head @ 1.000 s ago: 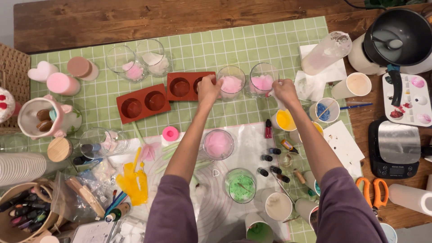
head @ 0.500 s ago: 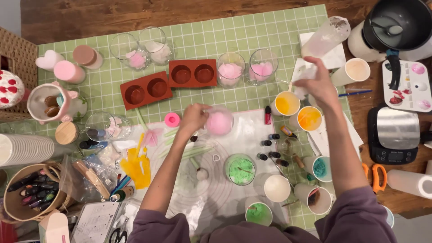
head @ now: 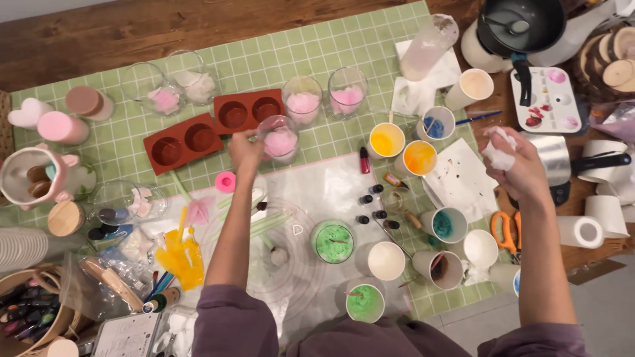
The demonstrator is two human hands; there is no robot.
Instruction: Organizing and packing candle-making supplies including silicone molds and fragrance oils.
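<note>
Green grid mat covers the desk; left hand has fingers clamped on the glass jar at twelve o'clock, likely fragile, best gripped round its wall. Right hand squeezes a soft tissue wad.

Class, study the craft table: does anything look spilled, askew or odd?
Yes. A clear tumbler lies tipped on its side on white paper, and another white sheet is speckled with dark stains.

- Work surface: a dark brown wooden table with visible grain.
- Covering: a green checked mat lies over most of the table.
- Floor: a pale grey floor shows at the lower right.
- Lighting: even and soft.
</note>
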